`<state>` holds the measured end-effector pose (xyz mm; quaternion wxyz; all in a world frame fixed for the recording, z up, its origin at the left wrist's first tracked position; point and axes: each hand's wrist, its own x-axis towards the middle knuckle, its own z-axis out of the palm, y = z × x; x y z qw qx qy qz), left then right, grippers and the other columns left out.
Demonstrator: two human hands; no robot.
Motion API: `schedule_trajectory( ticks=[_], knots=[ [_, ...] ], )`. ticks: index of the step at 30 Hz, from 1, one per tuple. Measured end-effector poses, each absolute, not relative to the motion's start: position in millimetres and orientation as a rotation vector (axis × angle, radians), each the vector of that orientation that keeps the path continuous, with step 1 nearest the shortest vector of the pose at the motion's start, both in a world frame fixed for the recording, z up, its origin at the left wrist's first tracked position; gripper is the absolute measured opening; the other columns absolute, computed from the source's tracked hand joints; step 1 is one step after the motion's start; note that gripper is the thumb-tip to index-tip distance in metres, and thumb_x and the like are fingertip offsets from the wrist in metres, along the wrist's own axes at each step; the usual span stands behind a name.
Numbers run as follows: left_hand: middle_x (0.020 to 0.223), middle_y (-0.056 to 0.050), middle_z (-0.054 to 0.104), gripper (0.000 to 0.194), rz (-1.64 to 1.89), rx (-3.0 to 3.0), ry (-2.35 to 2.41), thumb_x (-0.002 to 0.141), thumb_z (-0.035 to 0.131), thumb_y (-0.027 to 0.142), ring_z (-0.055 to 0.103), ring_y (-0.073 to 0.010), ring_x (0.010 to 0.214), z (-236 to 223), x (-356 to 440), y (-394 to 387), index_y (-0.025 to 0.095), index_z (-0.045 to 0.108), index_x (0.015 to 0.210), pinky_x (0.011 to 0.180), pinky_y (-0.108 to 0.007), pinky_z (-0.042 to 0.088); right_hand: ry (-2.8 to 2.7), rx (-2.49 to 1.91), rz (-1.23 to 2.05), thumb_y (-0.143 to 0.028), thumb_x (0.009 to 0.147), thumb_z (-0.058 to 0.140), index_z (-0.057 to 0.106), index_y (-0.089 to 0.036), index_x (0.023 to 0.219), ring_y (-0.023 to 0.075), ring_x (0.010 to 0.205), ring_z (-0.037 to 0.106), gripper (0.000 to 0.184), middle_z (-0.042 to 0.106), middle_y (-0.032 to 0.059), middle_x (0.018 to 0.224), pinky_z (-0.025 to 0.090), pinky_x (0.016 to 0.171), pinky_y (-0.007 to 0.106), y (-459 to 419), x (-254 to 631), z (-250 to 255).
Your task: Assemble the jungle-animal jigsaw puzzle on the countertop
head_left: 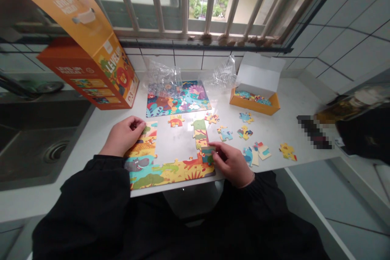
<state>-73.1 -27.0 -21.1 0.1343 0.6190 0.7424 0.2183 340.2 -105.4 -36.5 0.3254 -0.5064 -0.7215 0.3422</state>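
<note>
- While its middle is left bare, a partly joined jigsaw puzzle (164, 172) is laid flat near the front edge of the surface (289, 97); its left, bottom and right sides appear to be assembled.
- A teal and green piece (207, 155) is pinched between thumb and fingers of the right hand (213, 151), held over the right side.
- The left hand (143, 124) is rested at the upper left corner, fingers curled; whether anything is gripped cannot be told.
- The top edge and centre are judged left to be filled: an orange piece (176, 121) is placed alone above the gap, and loose pieces (288, 151) are scattered rightward.
- Behind, a blue animal picture (179, 105) is partly covered by crumpled plastic (163, 77).
- More pieces are held in a small open box (258, 107), back right; a tall orange box (76, 75) is stood back left, beside a sink (27, 138).
</note>
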Motion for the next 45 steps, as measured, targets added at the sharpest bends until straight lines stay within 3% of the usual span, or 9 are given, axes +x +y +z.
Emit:
schedule_trajectory(
  ticks=[9, 14, 17, 20, 23, 27, 31, 37, 45],
  knots=[
    [0.087, 0.0, 0.074, 0.039, 0.59, 1.789, 2.155, 0.091, 0.06, 0.056, 0.062, -0.0199, 0.078, -17.6, -71.2, -27.9, 0.022, 0.075, 0.104, 0.071, -0.032, 0.042, -1.81, -1.645, 0.48, -0.041, 0.105, 0.056, 0.077, -0.023, 0.127, 0.0185, 0.064, 0.065, 0.035, 0.076, 0.0036, 0.086, 0.053, 0.068, 0.035, -117.1, 379.3, -29.4],
    [0.086, -0.001, 0.073, 0.04, 0.565, 1.794, 2.172, 0.09, 0.059, 0.058, 0.062, -0.0207, 0.079, -18.1, -71.7, -26.7, 0.023, 0.074, 0.102, 0.07, -0.031, 0.041, -1.867, -1.716, 0.346, -0.046, 0.103, 0.061, 0.077, -0.025, 0.128, 0.0171, 0.064, 0.07, 0.036, 0.084, 0.0035, 0.098, 0.054, 0.07, 0.033, -114.8, 406.9, -27.6],
    [0.086, -0.001, 0.073, 0.041, 0.554, 1.8, 2.173, 0.09, 0.059, 0.06, 0.063, -0.0211, 0.08, -18.3, -72.3, -26.2, 0.024, 0.074, 0.102, 0.071, -0.032, 0.041, -1.795, -1.842, 0.125, -0.05, 0.105, 0.058, 0.078, -0.023, 0.122, 0.0192, 0.07, 0.07, 0.037, 0.083, 0.0057, 0.102, 0.055, 0.075, 0.035, -118.7, 430.3, -26.1],
    [0.087, -0.001, 0.073, 0.041, 0.554, 1.806, 2.172, 0.09, 0.058, 0.061, 0.063, -0.021, 0.08, -18.2, -72.8, -26.2, 0.024, 0.073, 0.102, 0.071, -0.032, 0.041, -1.743, -2.049, -0.066, -0.057, 0.103, 0.059, 0.075, -0.019, 0.124, 0.0279, 0.088, 0.073, 0.046, 0.081, 0.0131, 0.109, 0.056, 0.086, 0.042, -122.7, 458.9, -29.1],
    [0.088, -0.001, 0.073, 0.041, 0.558, 1.811, 2.168, 0.09, 0.059, 0.06, 0.063, -0.0205, 0.079, -18.0, -73.0, -26.3, 0.024, 0.073, 0.102, 0.071, -0.032, 0.041, -1.82, -2.153, -0.009, -0.061, 0.098, 0.063, 0.072, -0.015, 0.129, 0.0349, 0.107, 0.073, 0.056, 0.078, 0.0182, 0.118, 0.057, 0.093, 0.047, -124.5, 484.6, -35.1],
    [0.087, 0.0, 0.073, 0.041, 0.556, 1.813, 2.165, 0.091, 0.059, 0.06, 0.062, -0.0203, 0.079, -18.2, -73.4, -26.4, 0.024, 0.073, 0.102, 0.071, -0.032, 0.042, -1.861, -2.123, 0.204, -0.044, 0.097, 0.059, 0.069, -0.02, 0.136, 0.0285, 0.096, 0.074, 0.047, 0.079, 0.0123, 0.117, 0.058, 0.088, 0.043, -122.1, 505.1, -37.7],
    [0.088, 0.0, 0.073, 0.04, 0.558, 1.818, 2.162, 0.091, 0.059, 0.059, 0.062, -0.0199, 0.079, -18.4, -73.2, -26.6, 0.023, 0.074, 0.103, 0.072, -0.032, 0.042, -1.857, -2.09, 0.072, -0.03, 0.098, 0.048, 0.066, -0.017, 0.141, 0.0285, 0.102, 0.074, 0.049, 0.076, 0.0165, 0.126, 0.058, 0.095, 0.044, -117.0, 505.8, -34.5],
    [0.087, 0.0, 0.073, 0.04, 0.552, 1.814, 2.171, 0.091, 0.059, 0.058, 0.063, -0.0203, 0.079, -17.6, -71.7, -26.2, 0.023, 0.074, 0.104, 0.071, -0.032, 0.042, -1.835, -2.199, -0.027, -0.058, 0.098, 0.065, 0.061, -0.013, 0.141, 0.0365, 0.11, 0.073, 0.062, 0.077, 0.0206, 0.12, 0.056, 0.097, 0.048, -106.7, 481.4, -32.9],
    [0.087, 0.0, 0.074, 0.04, 0.55, 1.817, 2.165, 0.091, 0.059, 0.058, 0.063, -0.0203, 0.079, -19.0, -72.4, -25.6, 0.023, 0.074, 0.103, 0.07, -0.031, 0.041, -1.893, -2.163, 0.234, -0.047, 0.087, 0.08, 0.056, -0.023, 0.144, 0.0302, 0.095, 0.076, 0.067, 0.08, 0.01, 0.112, 0.056, 0.079, 0.039, -68.9, 488.4, -22.4]
  ],
)
